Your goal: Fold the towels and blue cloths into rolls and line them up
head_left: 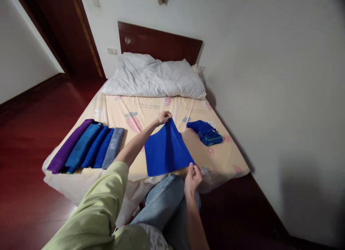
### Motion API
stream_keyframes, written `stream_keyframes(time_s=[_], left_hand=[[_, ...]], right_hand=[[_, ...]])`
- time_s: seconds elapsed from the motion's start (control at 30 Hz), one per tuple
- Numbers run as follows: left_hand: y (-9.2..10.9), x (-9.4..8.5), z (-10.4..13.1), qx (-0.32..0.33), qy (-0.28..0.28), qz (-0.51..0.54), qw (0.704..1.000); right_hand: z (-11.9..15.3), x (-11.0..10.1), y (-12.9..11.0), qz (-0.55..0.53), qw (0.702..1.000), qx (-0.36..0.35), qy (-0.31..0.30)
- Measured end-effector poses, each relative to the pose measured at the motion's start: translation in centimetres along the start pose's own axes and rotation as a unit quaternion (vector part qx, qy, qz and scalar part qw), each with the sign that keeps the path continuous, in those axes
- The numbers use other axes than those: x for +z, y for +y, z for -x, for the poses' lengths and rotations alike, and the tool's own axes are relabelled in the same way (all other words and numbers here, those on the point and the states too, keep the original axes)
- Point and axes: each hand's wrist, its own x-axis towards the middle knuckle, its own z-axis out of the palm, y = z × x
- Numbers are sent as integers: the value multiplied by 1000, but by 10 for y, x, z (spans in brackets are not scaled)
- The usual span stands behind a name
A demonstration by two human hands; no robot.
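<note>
A blue cloth [168, 149] is spread between my hands over the near middle of the bed. My left hand [164, 117] pinches its far corner and lifts it a little. At the near right corner my right hand [193, 176] grips the cloth between thumb and fingers. To the left lie several folded towels side by side: a purple one [71, 145], blue ones [94, 147] and a grey one [113, 148] with lettering. A crumpled dark blue cloth [206, 132] with green edging rests on the right of the bed.
The bed [229, 156] has a pale yellow printed sheet. A white quilt [156, 75] lies in front of the dark red headboard [159, 41]. A wall stands close along the right side. My knees [168, 192] are at the bed's near edge.
</note>
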Motion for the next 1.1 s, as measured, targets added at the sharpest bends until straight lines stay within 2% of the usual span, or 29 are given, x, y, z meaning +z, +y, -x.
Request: stream_keyframes(time_s=[0.13,0.3,0.4,0.5,0.63,0.77,0.97,1.1], left_hand=[[48,-54,17,80,50,74,993],[107,-122,48,176,120,81,974],[144,-153,71,215,167,60,960],[172,-173,92,224,198,19,954],[190,-188,108,230,213,-14,950],[192,-194,115,242,203,-16,949],[190,-186,125,178,172,-41,968],[195,-176,136,157,148,-24,976]], right_hand=[[-58,-20,-60,-6,994,-106,3],[-140,-23,-141,-89,976,-197,-11],[-175,-21,-188,-141,959,-244,2],[-189,-20,-226,-163,949,-270,2],[-187,-24,-249,-163,947,-276,-19],[-178,-31,-247,-185,951,-243,-55],[-169,-45,-235,-230,955,-146,-114],[-161,-60,-232,-206,962,-107,-143]])
